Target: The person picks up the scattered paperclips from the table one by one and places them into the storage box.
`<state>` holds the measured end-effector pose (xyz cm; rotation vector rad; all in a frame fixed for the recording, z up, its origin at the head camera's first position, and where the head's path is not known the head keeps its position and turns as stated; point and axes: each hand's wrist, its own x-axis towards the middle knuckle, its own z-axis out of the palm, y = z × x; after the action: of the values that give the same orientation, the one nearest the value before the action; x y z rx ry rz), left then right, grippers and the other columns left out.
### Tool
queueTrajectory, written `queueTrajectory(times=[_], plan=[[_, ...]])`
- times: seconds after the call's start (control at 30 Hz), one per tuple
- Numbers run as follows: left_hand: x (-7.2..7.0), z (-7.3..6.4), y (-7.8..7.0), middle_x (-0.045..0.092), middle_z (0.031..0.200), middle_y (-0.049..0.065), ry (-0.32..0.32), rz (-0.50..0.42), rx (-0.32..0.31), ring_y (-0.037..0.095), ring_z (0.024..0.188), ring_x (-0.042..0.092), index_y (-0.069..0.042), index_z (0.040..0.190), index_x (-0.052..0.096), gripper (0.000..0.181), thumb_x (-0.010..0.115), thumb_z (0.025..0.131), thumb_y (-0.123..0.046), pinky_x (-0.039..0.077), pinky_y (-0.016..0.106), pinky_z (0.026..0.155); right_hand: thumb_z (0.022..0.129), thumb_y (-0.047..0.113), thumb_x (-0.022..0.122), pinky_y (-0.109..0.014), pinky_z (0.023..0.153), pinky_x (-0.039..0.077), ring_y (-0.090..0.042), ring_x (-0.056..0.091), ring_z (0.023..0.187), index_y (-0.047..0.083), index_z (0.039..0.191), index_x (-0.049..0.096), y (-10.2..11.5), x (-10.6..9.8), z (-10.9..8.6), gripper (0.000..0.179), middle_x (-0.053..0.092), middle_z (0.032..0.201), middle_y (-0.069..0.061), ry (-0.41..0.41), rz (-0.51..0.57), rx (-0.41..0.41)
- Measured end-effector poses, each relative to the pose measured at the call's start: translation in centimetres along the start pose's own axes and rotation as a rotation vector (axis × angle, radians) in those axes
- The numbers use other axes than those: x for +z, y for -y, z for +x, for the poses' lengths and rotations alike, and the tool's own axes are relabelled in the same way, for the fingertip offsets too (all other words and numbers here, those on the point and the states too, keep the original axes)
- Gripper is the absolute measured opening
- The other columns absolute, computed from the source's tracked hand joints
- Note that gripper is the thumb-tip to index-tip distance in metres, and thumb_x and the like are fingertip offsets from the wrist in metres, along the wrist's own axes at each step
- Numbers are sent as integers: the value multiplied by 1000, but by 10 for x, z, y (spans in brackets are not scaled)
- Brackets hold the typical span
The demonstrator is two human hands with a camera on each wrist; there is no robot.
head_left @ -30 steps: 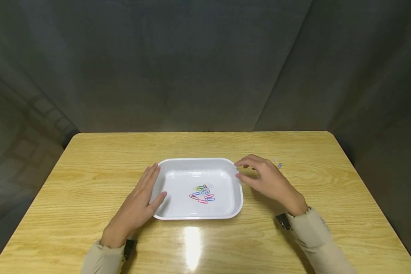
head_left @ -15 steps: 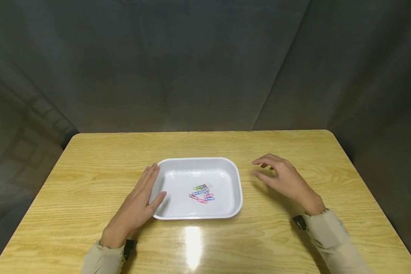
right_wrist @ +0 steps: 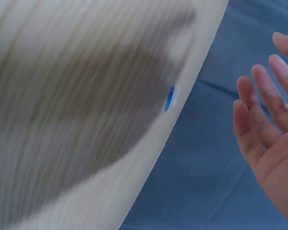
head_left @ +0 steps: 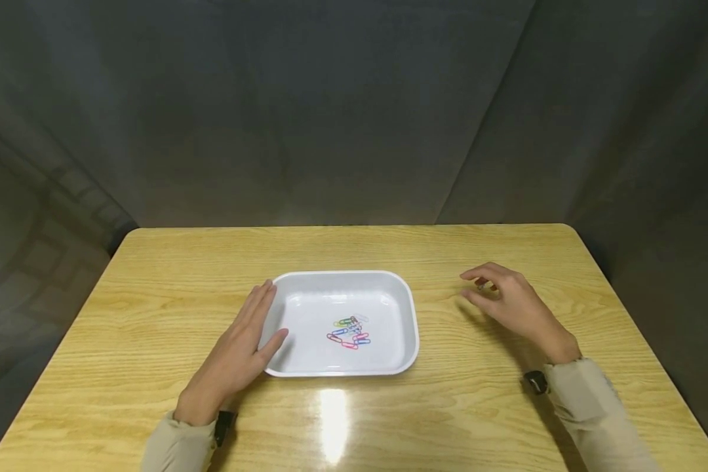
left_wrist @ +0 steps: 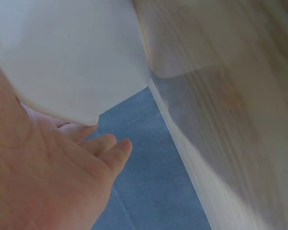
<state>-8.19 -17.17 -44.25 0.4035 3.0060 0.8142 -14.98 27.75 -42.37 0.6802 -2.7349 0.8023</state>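
A white tray (head_left: 412, 354) stands on the table with several paper clips inside it, among them a pink paper clip (head_left: 349, 345). My left hand (head_left: 233, 347) lies along the tray's left side, fingers straight outside and thumb reaching over the rim. In the left wrist view, the fingers (left_wrist: 116, 155) show beyond the tray's edge. To the right of the tray hovers my right hand (head_left: 510, 301), fingers loosely bent, thumb and fingertips apart. In the right wrist view, a blue paper clip (right_wrist: 169, 98) lies on the table beside a pale clip (right_wrist: 176, 93), away from the fingers.
The wooden table (head_left: 171, 275) carries the tray near its middle. Dark curtains (head_left: 307, 131) hang behind its far edge and at the sides. Light glares off the tabletop in front of the tray.
My right hand has moved right, from the tray's right rim to above the loose paper clips on the table. The left hand and the tray have stayed in place.
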Motion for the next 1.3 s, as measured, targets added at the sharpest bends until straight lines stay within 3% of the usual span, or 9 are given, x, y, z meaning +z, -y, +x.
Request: queueTrajectory(times=[0.2, 0.67, 0.87, 1.1, 1.3], plan=[[1, 0, 1, 15, 167, 11, -22, 16, 18, 36, 154, 14, -10, 160, 15, 77, 53, 101, -43, 23, 57, 122, 90, 12, 73, -49, 74, 58, -28, 67, 93, 5, 114, 70, -13, -3, -1, 25, 70, 111, -12, 41, 8, 56], [0, -1, 0, 13, 168, 10, -10, 18, 17, 35, 155, 13, -10, 160, 14, 76, 50, 102, -44, 23, 58, 121, 96, 18, 67, -57, 86, 53, -34, 62, 105, 4, 120, 67, -31, -10, -4, 28, 66, 119, -17, 152, 38, 199], [0, 0, 0, 12, 168, 9, 4, 15, 12, 34, 155, 11, -12, 161, 12, 78, 50, 102, -46, 22, 57, 122, 95, 15, 67, -58, 86, 53, -38, 63, 106, 1, 121, 67, -37, -10, -5, 29, 65, 120, -19, 186, 23, 206], [0, -1, 0, 12, 168, 9, 2, 16, 10, 34, 155, 11, -11, 161, 12, 78, 50, 102, -45, 22, 57, 122, 94, 14, 68, -43, 76, 53, -28, 61, 94, 1, 122, 66, -41, -10, -7, 31, 65, 113, -17, 219, 9, 217], [1, -1, 1, 13, 168, 9, -9, 18, 15, 35, 155, 13, -11, 160, 13, 77, 51, 102, -43, 22, 57, 122, 95, 11, 66, -51, 81, 55, -34, 62, 100, 0, 125, 64, -43, -10, -7, 32, 63, 118, -20, 242, 20, 227]])
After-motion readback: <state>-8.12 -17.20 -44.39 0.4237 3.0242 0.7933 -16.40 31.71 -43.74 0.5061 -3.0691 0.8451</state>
